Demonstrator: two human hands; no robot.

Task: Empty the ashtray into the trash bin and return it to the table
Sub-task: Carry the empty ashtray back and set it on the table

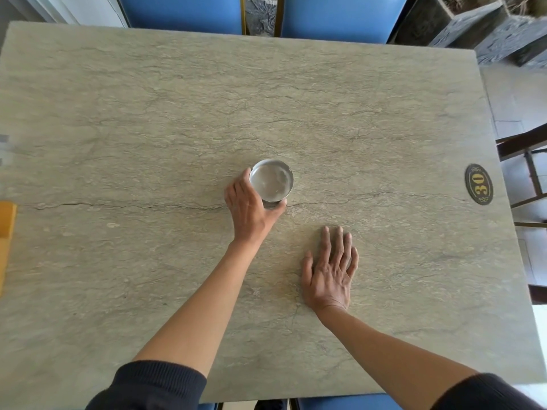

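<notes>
Left hand (pixel 248 207) wrapped round metal ashtray (pixel 271 181) mid-worktop (pixel 384 113), fingers clamped on rim; ashtray looks empty, glare obscures. Right hand (pixel 330 272) flat on worktop, fingers apart.

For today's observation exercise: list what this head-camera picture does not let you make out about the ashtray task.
- Trash bin: nowhere in the head view.
- Ashtray: near side hidden by the left hand; glare leaves its contents unclear.
- Yellow object: cut off by the left edge.
- Oval plaque: small print around "30" too small to read.
</notes>
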